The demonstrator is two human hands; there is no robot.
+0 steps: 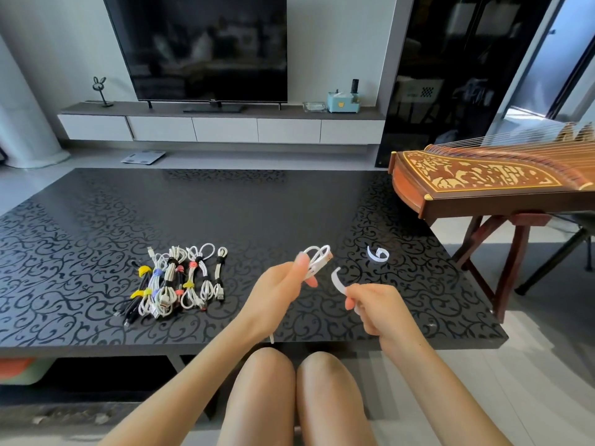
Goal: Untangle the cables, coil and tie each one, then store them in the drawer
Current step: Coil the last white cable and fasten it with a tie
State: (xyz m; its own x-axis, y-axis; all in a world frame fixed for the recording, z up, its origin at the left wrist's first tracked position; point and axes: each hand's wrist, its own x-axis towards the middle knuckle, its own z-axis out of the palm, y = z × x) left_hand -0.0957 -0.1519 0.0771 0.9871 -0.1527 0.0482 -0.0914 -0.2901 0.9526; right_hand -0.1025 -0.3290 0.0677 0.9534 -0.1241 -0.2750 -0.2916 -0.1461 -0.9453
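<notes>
My left hand point(283, 291) grips a coiled white cable point(318, 257) above the black patterned table point(225, 214); the coil's loops stick out past my thumb. To its right, my right hand point(370, 304) pinches a curved white strap tie point(337, 280), held apart from the coil. A second white strap tie point(378, 254) lies curled on the table farther right. Several coiled cables point(175, 280), white and black, bound with yellow, red, purple and black ties, lie in a row on the table at the left.
A wooden zither point(483, 178) on a stand sits close to the table's right edge. Beyond the table are a low white TV cabinet with drawers point(225, 128), a TV point(199, 46) and a scale point(143, 157) on the floor. My knees are below the table's near edge.
</notes>
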